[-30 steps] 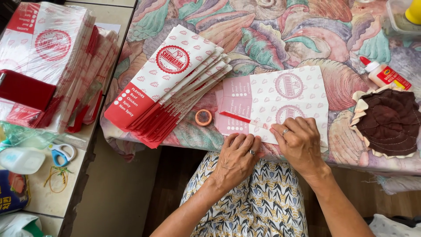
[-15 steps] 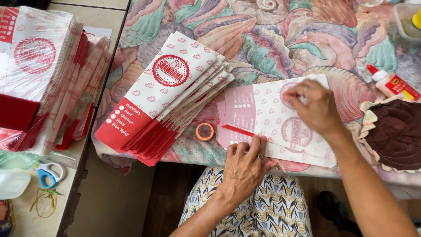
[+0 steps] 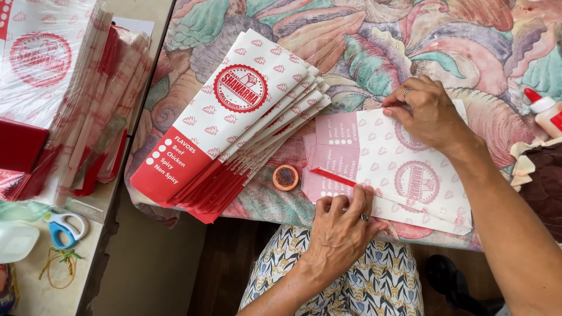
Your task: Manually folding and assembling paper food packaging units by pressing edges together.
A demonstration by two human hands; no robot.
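Observation:
A white and red printed paper bag [image 3: 389, 169] lies flat on the floral cloth, its pink inner flaps folded at the left end. My left hand [image 3: 342, 225] presses its near edge with fingers curled on the paper. At the bag's far edge, my right hand [image 3: 430, 114] rests with fingertips pinching or pressing the top fold. A fanned stack of finished bags [image 3: 234, 123] lies just to the left. A small orange tape roll [image 3: 285, 177] sits between the stack and the bag.
A white glue bottle with a red cap [image 3: 544, 114] stands at the right, beside a dark brown cloth [image 3: 544, 184]. A pile of bag sheets [image 3: 55, 99] covers the side table at left, with blue-handled scissors [image 3: 61, 225] and rubber bands [image 3: 58, 266] below.
My right hand moved from the near edge up to the bag's far edge. The bag has turned slightly, and my left hand has stayed on the near edge.

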